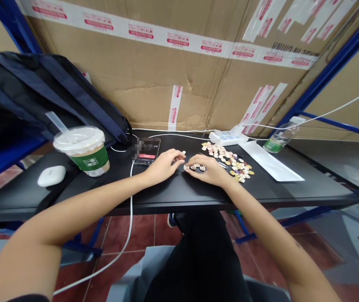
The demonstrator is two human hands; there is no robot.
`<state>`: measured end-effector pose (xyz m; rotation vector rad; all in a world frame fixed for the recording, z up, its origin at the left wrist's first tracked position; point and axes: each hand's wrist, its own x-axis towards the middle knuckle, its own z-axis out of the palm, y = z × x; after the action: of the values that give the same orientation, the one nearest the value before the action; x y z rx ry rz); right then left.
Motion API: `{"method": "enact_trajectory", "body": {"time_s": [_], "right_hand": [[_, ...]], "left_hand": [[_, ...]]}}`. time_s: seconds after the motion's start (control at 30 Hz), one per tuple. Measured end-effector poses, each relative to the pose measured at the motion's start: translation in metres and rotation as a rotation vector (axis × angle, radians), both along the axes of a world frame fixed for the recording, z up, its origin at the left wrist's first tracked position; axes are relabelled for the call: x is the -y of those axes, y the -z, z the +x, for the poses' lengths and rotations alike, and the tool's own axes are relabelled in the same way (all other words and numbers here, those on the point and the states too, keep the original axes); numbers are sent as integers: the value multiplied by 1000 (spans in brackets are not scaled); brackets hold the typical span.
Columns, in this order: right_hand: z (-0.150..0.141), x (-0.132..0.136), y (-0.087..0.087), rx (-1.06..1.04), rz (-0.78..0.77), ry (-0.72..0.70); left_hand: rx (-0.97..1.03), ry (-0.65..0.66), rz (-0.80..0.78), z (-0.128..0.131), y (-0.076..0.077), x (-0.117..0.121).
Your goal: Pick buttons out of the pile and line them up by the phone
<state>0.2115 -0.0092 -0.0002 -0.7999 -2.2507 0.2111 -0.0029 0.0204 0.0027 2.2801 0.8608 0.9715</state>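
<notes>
Both my hands rest on a black desk [173, 191]. My left hand [163, 165] is pinched, with a small pale bead [183, 152] at its fingertips. My right hand [209, 169] is curled over a short row of small beads [194, 167] lying on the desk between the two hands. To the right of my right hand is a loose pile of several small coloured beads [230, 161]. What runs through the row of beads is too small to make out.
A phone [148, 152] with a white cable lies behind my left hand. At left stand a lidded drink cup with a straw [83, 151], a white mouse [51, 175] and a dark backpack [50, 92]. A power strip [228, 136], a plastic bottle [280, 136] and a white envelope [270, 161] are at right. Cardboard boxes [173, 63] stand behind.
</notes>
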Motion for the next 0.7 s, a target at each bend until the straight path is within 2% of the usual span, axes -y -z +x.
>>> {"method": "enact_trajectory", "body": {"time_s": [0.07,0.17,0.27,0.43,0.7], "right_hand": [[0,0,-1,83,5,9],[0,2,-4,206,26,65],[1,5,-6,274,53,133],[7,0,-8,260,102,227],[4,-49,-12,304,55,289]], "left_hand": [[-203,-73,280,-4,-1,-1],[-429,-176,440,-8,3,-5],[-538,-230,435,-10,9,-10],[-582,-132,419,-9,4,-8],[-457,42,304,-9,-8,6]]}}
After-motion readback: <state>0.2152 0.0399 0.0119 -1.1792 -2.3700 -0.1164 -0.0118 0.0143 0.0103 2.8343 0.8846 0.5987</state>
